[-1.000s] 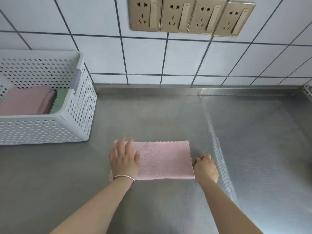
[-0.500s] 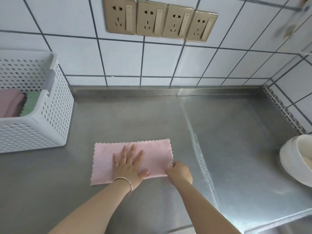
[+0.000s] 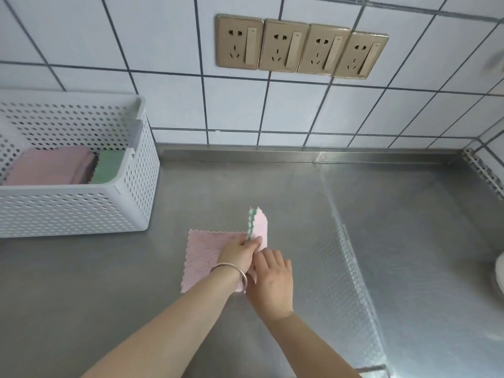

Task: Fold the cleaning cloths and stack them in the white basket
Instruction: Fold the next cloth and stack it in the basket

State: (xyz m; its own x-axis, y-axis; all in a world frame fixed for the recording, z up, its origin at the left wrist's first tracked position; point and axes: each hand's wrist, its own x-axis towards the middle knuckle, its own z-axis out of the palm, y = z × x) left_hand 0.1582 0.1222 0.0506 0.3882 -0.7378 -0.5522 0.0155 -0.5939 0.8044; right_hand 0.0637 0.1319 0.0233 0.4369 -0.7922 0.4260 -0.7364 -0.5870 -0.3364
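1. Left hand (image 3: 240, 252): lies on the pink cleaning cloth (image 3: 204, 255), wrist ringed by a silver bangle (image 3: 231, 271); its fingertips pinch the raised right part of the cloth at the fold line.
2. Right hand (image 3: 270, 279): just beside the left hand and touching it, fingers curled round the near edge of the lifted flap (image 3: 259, 227). The exact grip is hidden beneath the hand.
3. Cloth: the left portion lies flat on the steel counter (image 3: 272, 192); the right portion stands nearly upright between the two hands, showing a scalloped edge and a green underside.
4. White basket (image 3: 81, 208): perforated plastic, standing on the counter well to the left of the hands and against the wall. Inside it lie folded pink cloths (image 3: 51, 165), with a green cloth (image 3: 109, 166) beside them on their right.
5. Counter: a textured, dimpled sheet (image 3: 409, 241) covers its right part.
6. Wall: white tiles (image 3: 163, 50) with dark grout behind the counter; a row of four gold-coloured sockets (image 3: 301, 46) is mounted above the hands.
7. Right margin: a white rounded object (image 3: 499, 271), cut off by the frame, cannot be identified.
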